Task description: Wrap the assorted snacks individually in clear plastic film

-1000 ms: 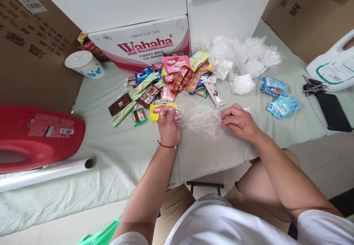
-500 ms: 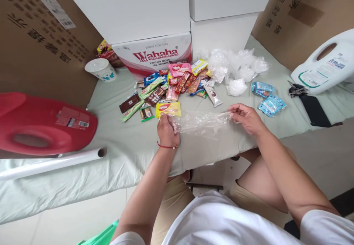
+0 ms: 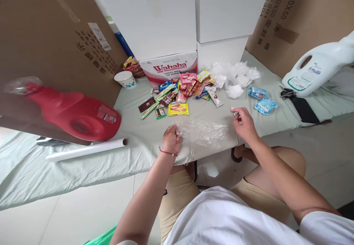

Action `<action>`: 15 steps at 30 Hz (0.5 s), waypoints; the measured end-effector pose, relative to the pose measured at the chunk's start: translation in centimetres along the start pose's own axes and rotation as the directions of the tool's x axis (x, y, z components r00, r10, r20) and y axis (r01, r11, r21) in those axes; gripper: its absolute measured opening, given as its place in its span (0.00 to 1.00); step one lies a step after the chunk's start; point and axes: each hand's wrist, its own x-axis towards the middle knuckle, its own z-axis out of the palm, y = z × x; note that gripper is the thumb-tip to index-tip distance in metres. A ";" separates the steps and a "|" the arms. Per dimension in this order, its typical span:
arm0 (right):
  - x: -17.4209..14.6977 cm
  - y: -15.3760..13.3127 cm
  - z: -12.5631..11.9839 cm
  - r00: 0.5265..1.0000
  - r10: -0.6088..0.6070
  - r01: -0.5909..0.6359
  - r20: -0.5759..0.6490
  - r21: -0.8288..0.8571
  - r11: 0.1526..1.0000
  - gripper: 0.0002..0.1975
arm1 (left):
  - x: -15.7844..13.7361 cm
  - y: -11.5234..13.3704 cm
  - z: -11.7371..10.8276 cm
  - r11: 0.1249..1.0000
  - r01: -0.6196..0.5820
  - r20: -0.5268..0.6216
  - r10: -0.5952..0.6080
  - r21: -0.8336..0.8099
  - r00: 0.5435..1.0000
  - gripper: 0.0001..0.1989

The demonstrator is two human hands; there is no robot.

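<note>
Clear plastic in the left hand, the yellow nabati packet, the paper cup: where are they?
Clear plastic (image 3: 204, 132), head view: its crumpled middle.
Yellow nabati packet (image 3: 178, 109), head view: its printed front.
Paper cup (image 3: 128, 83), head view: its outer wall.

From where I stand, the camera sits on the person's own head, looking forward and steeply down past the white shirt (image 3: 215, 215) at the bottom edge. It is near enough that the left hand (image 3: 172, 139) and right hand (image 3: 245, 125) come close to mid-view, yet wide enough to span the table (image 3: 138, 143) from red jug (image 3: 91, 107) to white bottle (image 3: 318, 64), facing stacked white boxes (image 3: 155, 24) beyond.
</note>
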 end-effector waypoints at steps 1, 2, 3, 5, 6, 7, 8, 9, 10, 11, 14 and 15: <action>-0.1 -1.0 0.5 0.990 -0.137 0.138 0.023 -0.032 0.990 0.15 | 0.0 0.0 0.1 1.000 -0.001 0.005 0.001 -0.001 1.000 0.13; -0.2 -2.1 1.2 0.961 -0.259 0.264 0.094 -0.048 0.963 0.15 | 0.0 -0.1 0.3 1.000 -0.001 0.011 0.002 -0.001 1.000 0.14; -0.5 -3.0 2.3 0.914 -0.355 0.372 0.195 -0.053 0.927 0.17 | 0.0 -0.1 0.5 1.000 -0.002 0.018 0.002 -0.001 1.000 0.14; -0.9 -4.3 4.8 0.798 -0.431 0.498 0.422 -0.057 0.865 0.22 | 0.1 -0.3 0.8 1.000 -0.004 0.032 0.004 0.004 0.999 0.15; -1.0 -4.6 6.1 0.759 -0.409 0.510 0.507 -0.071 0.857 0.20 | 0.1 -0.4 0.9 1.000 -0.004 0.040 0.004 0.008 0.999 0.16; -1.0 -4.6 7.2 0.739 -0.369 0.496 0.564 -0.084 0.864 0.15 | 0.1 -0.4 1.0 1.000 -0.004 0.046 0.003 0.012 0.999 0.16; -0.9 -4.5 8.1 0.739 -0.328 0.461 0.588 -0.087 0.883 0.09 | 0.1 -0.5 1.0 1.000 -0.003 0.052 0.003 0.016 0.999 0.15; -0.7 -4.3 8.5 0.755 -0.296 0.409 0.585 -0.067 0.910 0.05 | 0.0 -0.5 0.9 1.000 -0.003 0.058 0.002 0.020 0.998 0.14; -0.4 -4.0 8.6 0.782 -0.272 0.340 0.561 -0.018 0.940 0.05 | 0.0 -0.4 0.7 1.000 -0.002 0.063 0.001 0.023 0.998 0.13; 0.1 -3.7 8.4 0.817 -0.242 0.251 0.524 0.056 0.966 0.06 | 0.0 -0.3 0.5 1.000 -0.002 0.068 0.001 0.025 0.998 0.12; 1.8 -3.4 6.6 0.885 -0.042 -0.121 0.463 0.317 0.941 0.11 | -0.1 0.5 -0.4 1.000 0.000 0.079 -0.002 0.023 0.997 0.11; 2.5 -3.4 5.9 0.878 0.051 -0.257 0.476 0.378 0.890 0.14 | 0.0 0.9 -0.7 1.000 0.003 0.085 -0.005 0.025 0.996 0.11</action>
